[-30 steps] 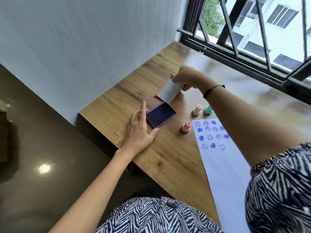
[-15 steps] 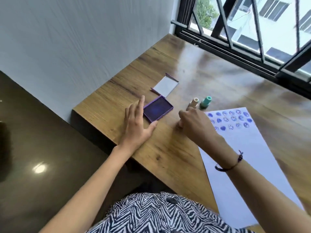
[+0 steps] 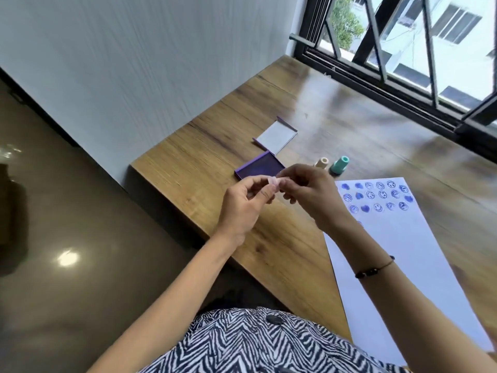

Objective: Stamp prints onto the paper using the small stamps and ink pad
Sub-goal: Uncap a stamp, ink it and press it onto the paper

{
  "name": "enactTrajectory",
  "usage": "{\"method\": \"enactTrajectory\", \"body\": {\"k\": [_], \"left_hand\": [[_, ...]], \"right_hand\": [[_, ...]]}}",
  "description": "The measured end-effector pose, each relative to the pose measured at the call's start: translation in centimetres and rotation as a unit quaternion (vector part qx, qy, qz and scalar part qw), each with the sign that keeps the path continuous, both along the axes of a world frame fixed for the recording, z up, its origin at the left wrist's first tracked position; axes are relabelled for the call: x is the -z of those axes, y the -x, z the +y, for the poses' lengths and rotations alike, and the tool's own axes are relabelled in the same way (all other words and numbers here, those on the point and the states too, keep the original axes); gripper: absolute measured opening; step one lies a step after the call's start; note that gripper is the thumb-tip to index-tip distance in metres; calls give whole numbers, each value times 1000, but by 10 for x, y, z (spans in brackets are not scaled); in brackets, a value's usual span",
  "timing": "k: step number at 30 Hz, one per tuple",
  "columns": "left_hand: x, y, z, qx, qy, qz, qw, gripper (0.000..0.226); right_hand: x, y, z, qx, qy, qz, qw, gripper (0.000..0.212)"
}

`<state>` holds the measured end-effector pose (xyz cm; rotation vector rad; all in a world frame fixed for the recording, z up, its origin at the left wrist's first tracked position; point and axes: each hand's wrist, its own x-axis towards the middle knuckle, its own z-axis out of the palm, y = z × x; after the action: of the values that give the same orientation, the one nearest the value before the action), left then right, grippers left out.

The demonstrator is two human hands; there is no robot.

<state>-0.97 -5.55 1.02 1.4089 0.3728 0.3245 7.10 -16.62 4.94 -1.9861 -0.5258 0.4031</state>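
My left hand (image 3: 243, 208) and my right hand (image 3: 309, 197) meet above the table's front part, both pinching one small pale pink stamp (image 3: 274, 181) between their fingertips. Just behind them lies the open purple ink pad (image 3: 258, 168), with its white-lined lid (image 3: 277, 134) set down further back. A beige stamp (image 3: 322, 162) and a teal stamp (image 3: 339, 165) stand upright to the right of the pad. The white paper (image 3: 408, 259) lies at the right, its top rows filled with blue smiley and heart prints (image 3: 376, 196).
The wooden table (image 3: 204, 168) ends at a grey wall on the left and a black-framed barred window (image 3: 403, 49) at the back. Its front-left edge drops to a dark glossy floor (image 3: 67, 238).
My left hand left the ink pad and rose to meet my right hand, which picked the orange-pink stamp up off the table. The lid lies where it was set down.
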Motion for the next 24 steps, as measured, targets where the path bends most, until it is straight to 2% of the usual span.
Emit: {"method": "enactTrajectory", "body": {"k": [3, 6, 8, 10, 13, 15, 18, 22, 24], "left_hand": [[0, 1, 6, -43, 59, -16, 997, 14], [6, 7, 22, -104, 132, -35, 985, 7], [11, 9, 28, -128, 109, -27, 985, 6], [15, 8, 26, -129, 63, -12, 990, 8], [20, 4, 19, -131, 9, 4, 991, 11], [24, 3, 19, -155, 3, 10, 988, 11], [25, 2, 21, -174, 20, 3, 985, 13], [28, 0, 19, -163, -7, 3, 987, 9], [29, 1, 19, -164, -20, 2, 986, 9]], "right_hand": [[-10, 3, 15, -8, 29, -100, 995, 6], [-24, -9, 23, 19, 26, -232, 972, 11], [-26, -23, 30, -6, 30, -289, 957, 11], [-13, -28, 41, -72, 107, -338, 932, 10], [16, -28, 48, -160, 223, -360, 892, 11], [17, -33, 47, -147, 211, -373, 891, 11], [9, -41, 53, -103, 142, -426, 888, 11], [30, -33, 53, -167, 238, -399, 870, 4], [34, -36, 53, -178, 243, -389, 870, 4]]}}
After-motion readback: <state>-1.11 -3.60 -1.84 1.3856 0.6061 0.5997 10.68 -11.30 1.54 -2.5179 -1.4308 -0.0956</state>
